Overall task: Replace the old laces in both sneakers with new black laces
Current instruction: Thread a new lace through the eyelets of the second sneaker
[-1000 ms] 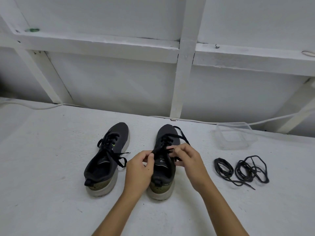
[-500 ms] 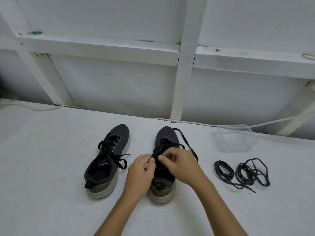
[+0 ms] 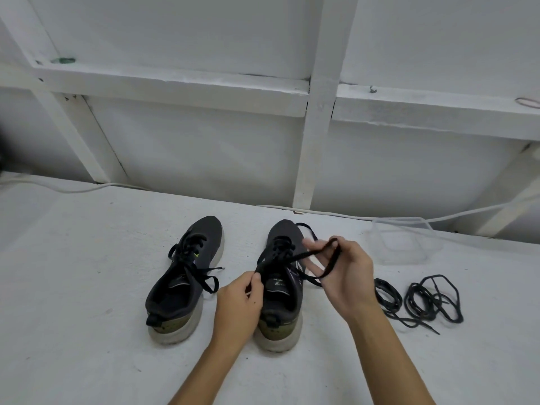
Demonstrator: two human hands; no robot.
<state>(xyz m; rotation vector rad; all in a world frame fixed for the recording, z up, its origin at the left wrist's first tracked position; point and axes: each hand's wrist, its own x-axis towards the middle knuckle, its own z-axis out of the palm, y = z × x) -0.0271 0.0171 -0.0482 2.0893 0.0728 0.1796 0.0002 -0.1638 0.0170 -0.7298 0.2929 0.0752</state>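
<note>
Low in the frame my two forearms reach in toward the right sneaker [image 3: 282,290] at centre. What has just changed is my right hand [image 3: 346,276]: half a second ago it sat bunched over the knot at the tongue, and now it has swung out to the right of the shoe, lifted clear of it, with a loop of the old lace [image 3: 295,257] drawn out and draped over its spread, half-curled fingers. The lace runs taut from that loop back down to the eyelets. My left hand [image 3: 241,302] has barely shifted; it pinches the shoe's near-left collar between thumb and curled fingers, holding it down.

I judge the bow on this shoe is now undone and unthreading can begin. The left sneaker [image 3: 187,276], just left of centre, is still tied, its bow flopped toward the gap between the shoes. So the task is at an early stage.

To the right of my wrist, lower right of centre, the two new black laces [image 3: 418,299] lie in loose coils, untouched. Beyond them, toward the right edge, stands a clear plastic container [image 3: 406,241].

Everything rests on a rough white painted surface [image 3: 73,287]. A white cable [image 3: 73,190] runs along its far edge, and behind rises a white panelled wall [image 3: 204,156] with framing battens across the upper frame.
</note>
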